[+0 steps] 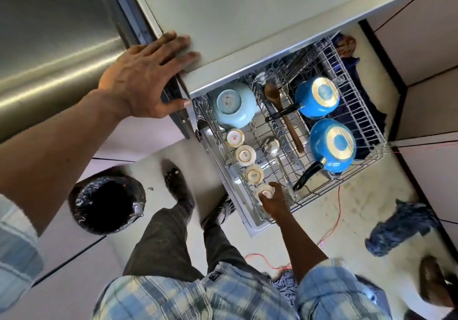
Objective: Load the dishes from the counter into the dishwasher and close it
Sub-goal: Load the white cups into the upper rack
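Loading under way: right hand [273, 202], lower centre, clasps a small cup [262, 192] at rack [369, 131] row-end; left hand [146, 77] flat, fingers straight, on worktop [247, 10]; next, probably seat cup and let go.

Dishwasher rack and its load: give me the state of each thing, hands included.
rack: pulled out, loaded.
light blue bowl: upside down.
three cups: upside down, in a row.
fourth cup: gripped by right hand, at the rack.
blue pots: both upside down.
wooden spoon: lying across the wires.
left hand: flat on the counter edge.

Head camera looks steeply down, fairly near.
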Motion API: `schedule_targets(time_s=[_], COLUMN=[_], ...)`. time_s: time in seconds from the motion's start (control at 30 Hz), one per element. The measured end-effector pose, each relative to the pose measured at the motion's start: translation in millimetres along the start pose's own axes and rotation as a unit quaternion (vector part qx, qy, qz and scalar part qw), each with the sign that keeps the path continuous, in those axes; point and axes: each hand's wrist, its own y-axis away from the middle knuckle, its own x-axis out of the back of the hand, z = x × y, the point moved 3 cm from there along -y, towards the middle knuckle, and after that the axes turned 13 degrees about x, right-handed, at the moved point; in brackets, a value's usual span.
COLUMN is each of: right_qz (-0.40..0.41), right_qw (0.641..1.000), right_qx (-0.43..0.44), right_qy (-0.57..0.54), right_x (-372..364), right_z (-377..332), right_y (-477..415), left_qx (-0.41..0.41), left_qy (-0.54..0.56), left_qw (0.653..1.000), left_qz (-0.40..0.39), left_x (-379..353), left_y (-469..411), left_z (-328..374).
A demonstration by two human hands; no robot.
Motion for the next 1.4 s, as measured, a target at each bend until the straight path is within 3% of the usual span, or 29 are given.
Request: schedule_targets(time_s=[0.07, 0.17, 0.27, 0.4, 0.57, 0.7, 0.87, 1.07, 1.17, 1.3, 1.4], right_qz=[0.031, 0.189, 0.289, 0.322, 0.270, 0.138, -0.027, -0.061, -0.041, 0.031, 0.040], right_qw=[0.999, 0.982, 0.947, 0.884, 0.847, 0.836, 0.843, 0.814, 0.805, 0.757, 0.732], right_qx=[-0.013, 0.010, 0.132, 0.338, 0.446, 0.498, 0.533, 0.573, 0.578, 0.608, 0.622], right_qy=[0.032, -0.009, -0.034, -0.025, -0.105, -0.182, -0.069, 0.074, 0.124, 0.236, 0.275], right_x=[7, 25, 43, 57, 49, 13, -60, -148, -183, -214, -228], right_z=[-6, -36, -86, -175, -325, -465, -608, -733, -782, -830, -852], right_y=[3, 13, 32, 51, 53, 40, -14, -76, -97, -114, -128], left_qx=[0.003, 0.027, 0.101, 0.240, 0.392, 0.473, 0.496, 0.503, 0.508, 0.509, 0.511], left_qy=[0.006, 0.033, 0.128, 0.238, 0.194, 0.156, 0.103, 0.088, 0.087, 0.078, 0.077], left_qw=[1.000, 0.999, 0.985, 0.930, 0.884, 0.857, 0.857, 0.852, 0.850, 0.848, 0.846], left_qz=[0.000, 0.016, 0.062, 0.145, 0.166, 0.132, 0.099, 0.115, 0.114, 0.125, 0.134], left_x=[1, 8, 18, 28, 35, 38, 23, 12, 11, 7, 5], left_y=[1, 5, 14, 47, 86, 100, 99, 95, 94, 93, 92], left_z=[1, 0, -6, -47, -134, -199, -230, -235, -237, -238, -241])
